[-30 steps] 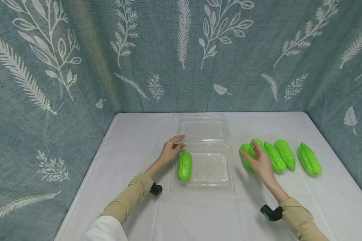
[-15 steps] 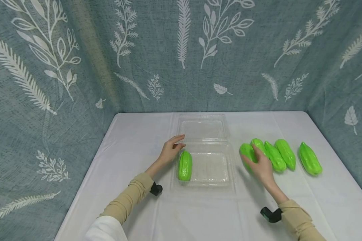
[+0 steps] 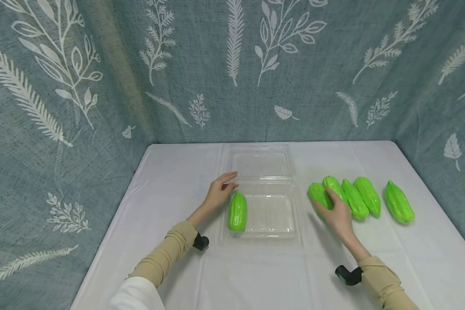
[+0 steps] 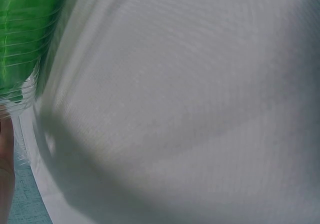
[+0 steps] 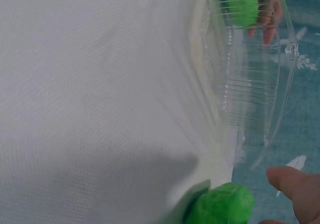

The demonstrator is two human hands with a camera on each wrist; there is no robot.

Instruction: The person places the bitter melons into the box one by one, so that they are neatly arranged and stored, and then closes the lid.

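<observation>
On the white table stands a clear plastic clamshell box [image 3: 273, 213], its lid [image 3: 261, 165] laid back behind it. One plump, ridged green vegetable-like piece [image 3: 238, 212] lies in the box's left end. My left hand [image 3: 216, 193] rests at the box's back left corner, fingers loosely extended; in the left wrist view, a finger [image 4: 6, 159] reaches the box's corner. My right hand [image 3: 338, 215] is spread over the leftmost loose green piece [image 3: 318, 194], thumb and fingers apart. In the right wrist view, the thumb [image 5: 287, 179] shows a gap from that piece [image 5: 225, 204].
Several more green pieces lie to the right, including a close pair [image 3: 355, 200] [image 3: 367, 196] and one standing apart [image 3: 399, 203]. A patterned blue-green curtain [image 3: 255, 112] hangs behind and beside the white-covered table [image 3: 252, 275].
My right hand has lowered slightly around the leftmost loose green piece. The left hand stays at the box's corner, and the head view has tilted a little.
</observation>
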